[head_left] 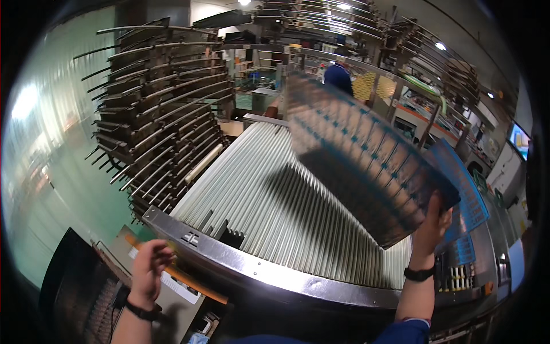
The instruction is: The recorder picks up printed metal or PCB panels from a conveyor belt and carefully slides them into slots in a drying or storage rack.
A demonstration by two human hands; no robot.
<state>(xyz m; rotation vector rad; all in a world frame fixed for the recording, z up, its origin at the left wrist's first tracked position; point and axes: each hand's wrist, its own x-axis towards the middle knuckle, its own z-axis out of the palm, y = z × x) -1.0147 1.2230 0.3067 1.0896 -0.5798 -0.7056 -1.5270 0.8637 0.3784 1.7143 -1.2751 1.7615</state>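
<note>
One dark panel in right hand.

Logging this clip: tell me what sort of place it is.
Likely a factory floor: a roller conveyor, a rack of metal rods, and the right hand lifting a large patterned panel.

Left hand: bare, no glove.
Left wrist: a narrow black band around it.
Right hand: bare, no glove.
Right wrist: a black band, like the left one.
Sleeve: blue, short, with a thin red edge at the hem on the right arm.
</note>
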